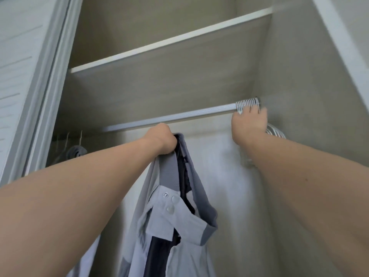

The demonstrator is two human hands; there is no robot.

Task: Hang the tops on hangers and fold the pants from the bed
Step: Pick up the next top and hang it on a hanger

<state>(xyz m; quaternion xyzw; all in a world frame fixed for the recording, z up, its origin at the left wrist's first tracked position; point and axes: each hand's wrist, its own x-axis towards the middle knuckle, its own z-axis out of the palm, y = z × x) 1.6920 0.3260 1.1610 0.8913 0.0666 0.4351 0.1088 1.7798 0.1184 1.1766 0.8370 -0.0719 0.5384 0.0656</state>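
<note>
Inside the wardrobe, my left hand (162, 139) grips the collar of a light grey jacket (171, 222) with dark lining and snap buttons, holding it up just under the metal rail (171, 116). The jacket hangs down from that grip. My right hand (250, 122) reaches to a bunch of several white wire hangers (248, 103) hooked at the rail's right end, with its fingers among them. The hangers' lower parts (276, 131) show behind the wrist. Whether the fingers hold one hanger cannot be told.
A shelf (171, 40) runs above the rail. The wardrobe's right wall (311, 96) stands close to the hangers. A sliding door frame (46, 82) is on the left, and a grey garment on a hanger (76, 151) hangs at the rail's left end.
</note>
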